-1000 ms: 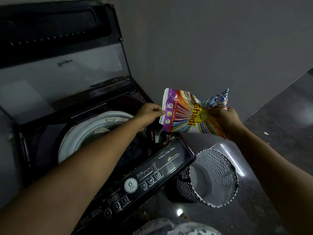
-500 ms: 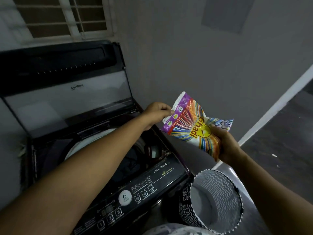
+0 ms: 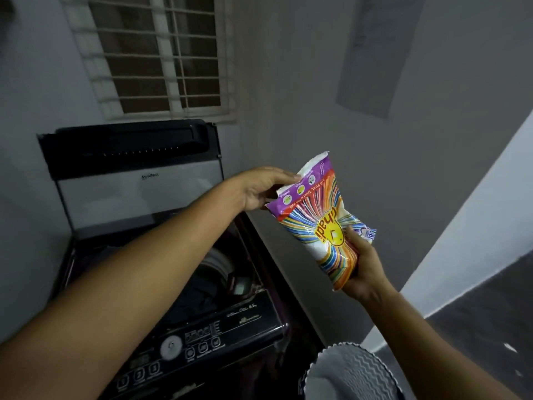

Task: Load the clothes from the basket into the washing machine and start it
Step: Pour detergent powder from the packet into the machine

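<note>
Gripped by 2 hands, a striped detergent packet is held upright: the left hand pinches its top edge and the right hand clasps its lower half. Below and left of that hold, the washing machine stands with its lid raised and dark clothes in the drum. Beneath the grip, the zigzag-patterned basket shows no clothes in its visible part. Loading looks done; shutting the lid and starting appear to remain.
</note>
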The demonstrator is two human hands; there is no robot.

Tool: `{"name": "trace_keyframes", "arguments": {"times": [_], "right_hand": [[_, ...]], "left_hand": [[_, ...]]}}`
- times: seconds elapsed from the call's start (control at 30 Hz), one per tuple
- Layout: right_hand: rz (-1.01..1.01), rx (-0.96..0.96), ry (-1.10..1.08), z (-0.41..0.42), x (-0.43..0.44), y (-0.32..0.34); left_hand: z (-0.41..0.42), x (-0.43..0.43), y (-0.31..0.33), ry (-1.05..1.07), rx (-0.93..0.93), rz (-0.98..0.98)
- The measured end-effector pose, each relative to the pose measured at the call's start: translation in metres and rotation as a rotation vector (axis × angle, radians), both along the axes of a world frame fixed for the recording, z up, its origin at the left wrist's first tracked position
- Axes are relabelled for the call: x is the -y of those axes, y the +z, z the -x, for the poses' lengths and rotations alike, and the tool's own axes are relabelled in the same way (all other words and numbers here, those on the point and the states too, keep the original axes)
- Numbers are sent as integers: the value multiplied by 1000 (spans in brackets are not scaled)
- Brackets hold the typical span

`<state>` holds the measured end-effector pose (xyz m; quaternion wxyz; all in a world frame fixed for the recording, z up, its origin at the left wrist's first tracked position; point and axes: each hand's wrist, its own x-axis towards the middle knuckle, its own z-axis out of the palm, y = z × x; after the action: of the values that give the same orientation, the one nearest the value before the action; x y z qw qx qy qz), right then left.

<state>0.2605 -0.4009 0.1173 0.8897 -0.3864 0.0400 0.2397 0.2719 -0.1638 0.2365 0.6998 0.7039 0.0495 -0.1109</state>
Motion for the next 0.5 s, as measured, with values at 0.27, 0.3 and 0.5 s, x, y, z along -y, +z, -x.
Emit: {"name": "trace_keyframes", "arguments": {"times": [0.27,0.3,0.5], "right_hand": [[-144,2,46,2,19,24],[-161,-6,57,4,18,26],[-259,-55,140,25,-7,29]], "left_hand": [[43,46,16,211,131,197],[51,50,16,247,162,229],[94,69,8,364,292,278]]}}
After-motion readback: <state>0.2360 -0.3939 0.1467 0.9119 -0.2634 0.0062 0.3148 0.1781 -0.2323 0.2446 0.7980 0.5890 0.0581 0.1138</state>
